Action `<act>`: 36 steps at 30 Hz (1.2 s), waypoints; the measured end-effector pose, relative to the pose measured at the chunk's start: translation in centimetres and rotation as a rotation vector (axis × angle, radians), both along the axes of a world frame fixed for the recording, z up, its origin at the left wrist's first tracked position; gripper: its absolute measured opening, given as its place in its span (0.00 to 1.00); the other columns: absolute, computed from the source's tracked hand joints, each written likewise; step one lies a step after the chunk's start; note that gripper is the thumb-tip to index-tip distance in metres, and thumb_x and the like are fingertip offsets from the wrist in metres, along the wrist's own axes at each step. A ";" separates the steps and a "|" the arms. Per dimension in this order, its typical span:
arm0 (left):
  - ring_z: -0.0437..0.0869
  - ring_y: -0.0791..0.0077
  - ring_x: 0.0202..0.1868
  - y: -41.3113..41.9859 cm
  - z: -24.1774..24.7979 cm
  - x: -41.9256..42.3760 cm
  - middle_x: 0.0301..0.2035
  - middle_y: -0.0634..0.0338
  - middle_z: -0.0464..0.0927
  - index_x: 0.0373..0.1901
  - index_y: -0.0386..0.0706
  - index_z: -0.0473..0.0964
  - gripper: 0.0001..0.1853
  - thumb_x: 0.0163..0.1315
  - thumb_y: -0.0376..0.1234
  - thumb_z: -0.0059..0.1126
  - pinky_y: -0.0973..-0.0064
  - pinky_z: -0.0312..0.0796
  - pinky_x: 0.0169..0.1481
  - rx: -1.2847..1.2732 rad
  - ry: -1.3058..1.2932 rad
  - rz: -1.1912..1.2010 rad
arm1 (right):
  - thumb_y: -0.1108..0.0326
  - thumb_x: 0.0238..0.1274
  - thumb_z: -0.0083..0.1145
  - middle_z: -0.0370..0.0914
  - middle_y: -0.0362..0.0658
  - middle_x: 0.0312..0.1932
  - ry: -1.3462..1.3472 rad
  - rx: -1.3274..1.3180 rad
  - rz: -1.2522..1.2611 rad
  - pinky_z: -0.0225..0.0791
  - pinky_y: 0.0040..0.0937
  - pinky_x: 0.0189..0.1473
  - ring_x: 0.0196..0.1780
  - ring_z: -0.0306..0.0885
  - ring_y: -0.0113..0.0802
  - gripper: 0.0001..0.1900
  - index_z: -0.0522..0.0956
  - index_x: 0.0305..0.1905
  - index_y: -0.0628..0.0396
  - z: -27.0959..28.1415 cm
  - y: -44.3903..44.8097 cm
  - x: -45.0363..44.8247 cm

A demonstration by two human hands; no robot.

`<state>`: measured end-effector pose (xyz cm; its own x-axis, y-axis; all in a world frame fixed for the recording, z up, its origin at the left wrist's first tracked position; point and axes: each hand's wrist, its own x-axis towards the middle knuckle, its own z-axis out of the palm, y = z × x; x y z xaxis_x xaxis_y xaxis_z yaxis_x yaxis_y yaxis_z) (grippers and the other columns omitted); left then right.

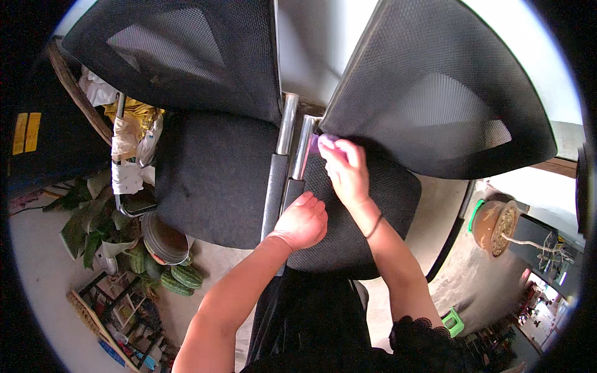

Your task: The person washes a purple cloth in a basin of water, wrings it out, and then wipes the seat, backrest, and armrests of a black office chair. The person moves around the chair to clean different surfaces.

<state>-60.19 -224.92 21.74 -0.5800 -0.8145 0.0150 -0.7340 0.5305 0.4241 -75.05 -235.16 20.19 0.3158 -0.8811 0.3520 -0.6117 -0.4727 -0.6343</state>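
Two black mesh-back chairs stand side by side, the left seat (214,182) and the right seat (345,242) nearly meeting at their armrests. My right hand (347,172) holds a purple cloth (328,140) against the rear of the right chair, beside its chrome armrest tube (304,147). My left hand (303,221) is curled over the black padded armrest (294,189) of that chair; its fingertips are partly hidden. Just left runs the other chair's padded armrest (274,196), with its own chrome tube (287,123).
At left are cloth-wrapped tubing (127,177), a metal bucket (165,238), striped watermelons (186,276), a leafy plant and a cluttered rack (123,310). At right stand a brown plant pot (487,228) and a green plastic stool (452,322). A white wall rises behind the chairs.
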 end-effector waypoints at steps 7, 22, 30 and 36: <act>0.80 0.59 0.40 -0.1 -0.1 0.0 0.28 0.57 0.76 0.21 0.45 0.78 0.12 0.58 0.41 0.59 0.61 0.67 0.64 -0.003 0.060 -0.005 | 0.66 0.57 0.61 0.83 0.28 0.59 0.347 -0.566 -0.140 0.65 0.33 0.58 0.50 0.74 0.34 0.14 0.87 0.48 0.41 18.0 -8.9 1.1; 0.81 0.58 0.40 0.1 0.0 0.5 0.27 0.56 0.76 0.21 0.44 0.79 0.13 0.59 0.40 0.59 0.61 0.68 0.65 0.043 0.193 0.020 | 0.67 0.50 0.63 0.82 0.25 0.58 0.500 -0.312 0.122 0.67 0.30 0.57 0.53 0.73 0.32 0.22 0.86 0.54 0.39 3.7 -3.7 2.3; 0.82 0.59 0.43 0.2 0.1 0.5 0.30 0.55 0.78 0.23 0.44 0.81 0.12 0.59 0.40 0.58 0.60 0.65 0.69 0.067 0.156 -0.003 | 0.71 0.56 0.67 0.80 0.34 0.47 0.149 -0.576 -0.116 0.68 0.34 0.54 0.49 0.70 0.38 0.12 0.87 0.46 0.49 16.7 -9.9 1.3; 0.81 0.57 0.40 0.1 0.5 0.7 0.28 0.56 0.78 0.20 0.43 0.79 0.13 0.58 0.40 0.60 0.60 0.70 0.62 0.003 0.174 0.014 | 0.67 0.57 0.60 0.81 0.30 0.55 0.587 -0.585 0.054 0.67 0.33 0.57 0.50 0.71 0.34 0.18 0.86 0.53 0.38 16.9 -8.1 2.3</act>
